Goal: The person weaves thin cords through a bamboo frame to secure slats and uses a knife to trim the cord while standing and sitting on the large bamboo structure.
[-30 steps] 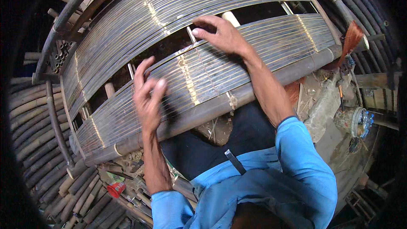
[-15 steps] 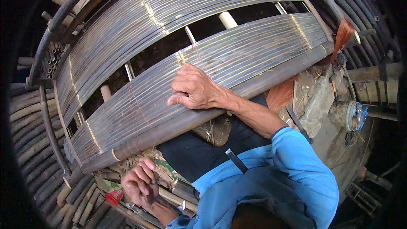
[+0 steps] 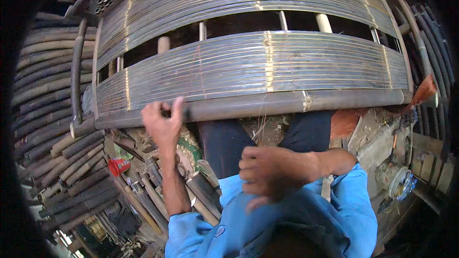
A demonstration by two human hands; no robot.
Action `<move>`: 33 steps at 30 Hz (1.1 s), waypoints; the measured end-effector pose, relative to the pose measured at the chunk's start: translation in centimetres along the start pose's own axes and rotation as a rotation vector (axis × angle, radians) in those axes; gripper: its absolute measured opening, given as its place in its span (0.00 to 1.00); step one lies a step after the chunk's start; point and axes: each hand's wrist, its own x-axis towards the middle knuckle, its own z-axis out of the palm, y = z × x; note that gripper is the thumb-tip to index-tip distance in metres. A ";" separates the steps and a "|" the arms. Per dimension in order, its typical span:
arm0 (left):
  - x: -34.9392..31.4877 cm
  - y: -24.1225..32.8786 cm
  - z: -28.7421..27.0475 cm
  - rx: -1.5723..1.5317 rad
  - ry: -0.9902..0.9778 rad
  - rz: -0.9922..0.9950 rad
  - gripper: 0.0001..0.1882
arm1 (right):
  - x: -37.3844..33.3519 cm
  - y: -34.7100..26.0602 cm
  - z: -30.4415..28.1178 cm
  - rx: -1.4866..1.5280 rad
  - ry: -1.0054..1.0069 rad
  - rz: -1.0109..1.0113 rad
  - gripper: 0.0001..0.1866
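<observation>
Head view: bamboo stacks [image 3: 50, 100] lie left of the front pole [image 3: 229, 108], and the slats [image 3: 229, 69] stretch just beyond it, looking light, springy and smooth, probably best held along the edge beside that pole. The left hand [image 3: 162, 121], thumb raised over curled fingers, overlaps the pole's left part; the right hand [image 3: 273, 172], loosely bent, is on its near side, and whether either pinches anything I cannot tell.

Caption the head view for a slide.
Left grip at the front pole of a slatted frame, right grip before the blue shirt, stacked poles to the left.
</observation>
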 end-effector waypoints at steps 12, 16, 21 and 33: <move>0.7 4.3 -9.3 -0.918 -0.637 -0.412 0.11 | 6.0 12.3 -2.8 -0.297 0.375 0.240 0.32; 2.9 1.2 -14.2 -1.220 -0.500 -0.144 0.13 | 8.4 17.2 -1.7 -0.132 0.242 0.162 0.36; 3.8 0.0 -10.7 -0.580 -0.392 -0.346 0.13 | 8.8 18.7 -2.5 0.016 0.191 0.443 0.14; 3.2 5.2 -7.7 -1.638 -0.878 -0.696 0.14 | 12.2 15.1 -7.0 -0.106 0.505 0.201 0.15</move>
